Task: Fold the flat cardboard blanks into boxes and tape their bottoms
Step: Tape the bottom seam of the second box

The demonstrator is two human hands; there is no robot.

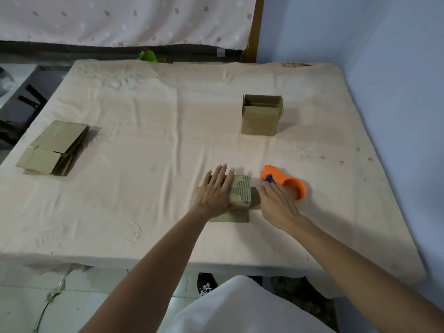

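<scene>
A small cardboard box (240, 192) stands bottom-up in front of me on the cloth-covered table (144, 140). My left hand (216, 191) lies flat on its folded flaps, fingers straight, pressing them down. My right hand (276, 203) is at the box's right side, fingers relaxed, beside the orange tape dispenser (286, 182), which lies on the cloth just right of the box. A stack of flat cardboard blanks (54, 147) lies at the left. One folded box (262, 114), open at the top, stands at the back right.
A blue wall runs along the table's right edge. A pink dotted curtain hangs behind the table, with something green (149, 56) at its foot. Dark furniture stands to the left of the table. The tiled floor and a shoe show below the front edge.
</scene>
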